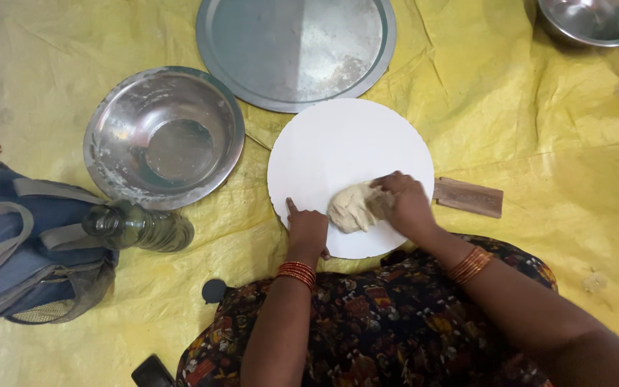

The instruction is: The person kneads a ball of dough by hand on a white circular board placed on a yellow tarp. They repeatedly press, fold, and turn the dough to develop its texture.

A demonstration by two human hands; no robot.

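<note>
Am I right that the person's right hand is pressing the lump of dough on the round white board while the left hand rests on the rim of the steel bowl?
Not quite. The right hand does press the dough on the round white board, but the left hand rests on the near edge of that same board, not on the steel bowl, which sits apart to the left. The head view shows this.

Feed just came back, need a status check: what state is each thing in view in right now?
Dough lump: on the board, pressed by the right hand.
White round board: flat, steadied by the left hand.
Steel bowl: upright, empty, floury.
Steel plate: flat, dusted with flour.
Bottle: lying on its side.
Blue bag: lying flat.
</note>
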